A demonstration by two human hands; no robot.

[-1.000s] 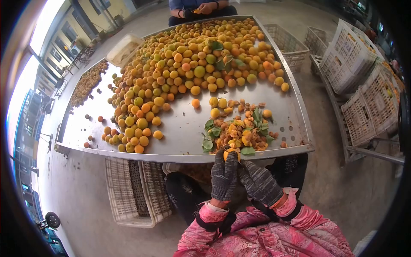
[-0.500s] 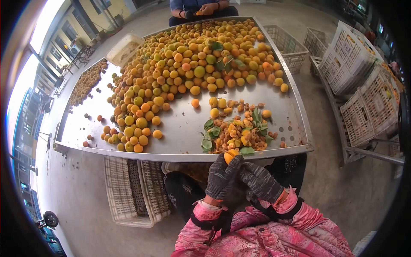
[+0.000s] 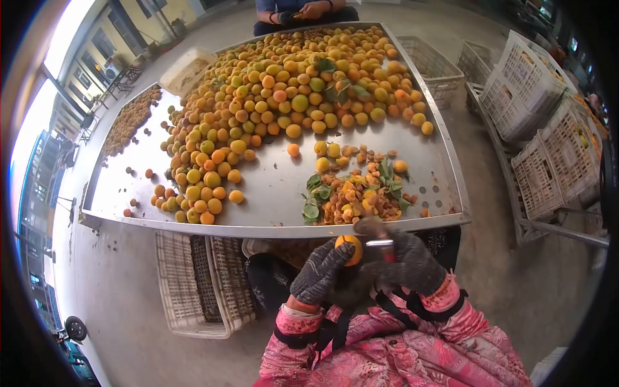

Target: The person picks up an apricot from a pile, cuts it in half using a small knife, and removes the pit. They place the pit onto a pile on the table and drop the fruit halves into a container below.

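While the gloved left hand [image 3: 319, 272] is clamping its fingertips around one apricot [image 3: 351, 249], the fruit is sitting just below the near rim of the metal table [image 3: 271, 229], over the person's lap. The right hand [image 3: 412, 266], also gloved, is closing around a small knife [image 3: 379, 243], and the blade is lying roughly level and pointing left, its tip meeting the fruit's upper right side.

Judging by looks, the apricot is light, soft and easy to bruise, probably slick once cut, so it is calling for a light hold on opposite cheeks, fingers clear of the blade. It is reading nearly round, no clear long axis, and the stem end is hidden, so I cannot tell which way it is pointing.

A pile of pits and leaves [image 3: 354, 197] is lying on the table just beyond the hands. The big heap of apricots [image 3: 290, 97] is spreading further back. A white crate [image 3: 193, 284] is sitting under the table edge to the left. Another person's hands [image 3: 303, 11] are working at the far end.
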